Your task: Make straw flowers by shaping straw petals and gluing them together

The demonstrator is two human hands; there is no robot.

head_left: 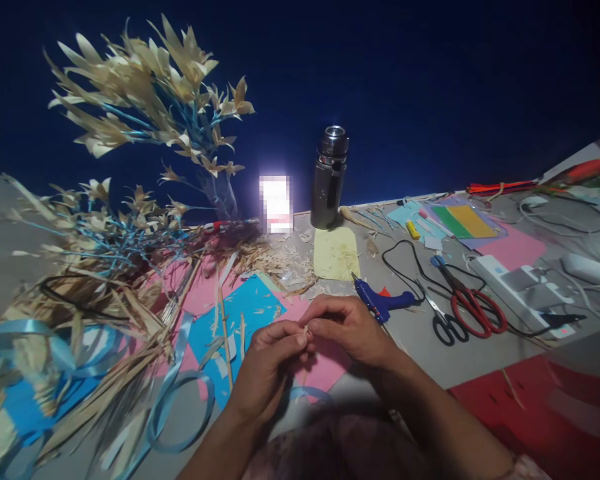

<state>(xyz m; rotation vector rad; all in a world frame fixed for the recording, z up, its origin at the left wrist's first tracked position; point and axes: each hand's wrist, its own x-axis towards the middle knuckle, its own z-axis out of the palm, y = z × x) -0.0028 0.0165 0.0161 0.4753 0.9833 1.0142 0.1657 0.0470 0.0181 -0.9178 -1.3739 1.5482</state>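
Close together above a pink paper sheet (333, 367), my two hands meet at their fingertips. My left hand (275, 360) pinches a tiny pale piece (306, 329), perhaps a bit of dried husk, most of it hidden by the fingers. Thumb and forefinger of my right hand (347, 327) press on the same piece from the other side. A blue paper sheet (245, 310) strewn with husk scraps lies just beyond my left hand. Past my right hand rests a blue glue gun (383, 301), its nozzle near a yellow sponge-like pad (336, 253).
Husk flowers on blue stems (180, 113) rise at the back left. Dried husks (125, 353) and blue ribbon (183, 407) cover the left side. A steel flask (330, 180) stands behind the pad. Red-handled scissors (477, 310), black-handled scissors (447, 323) and a power strip (523, 293) lie right.
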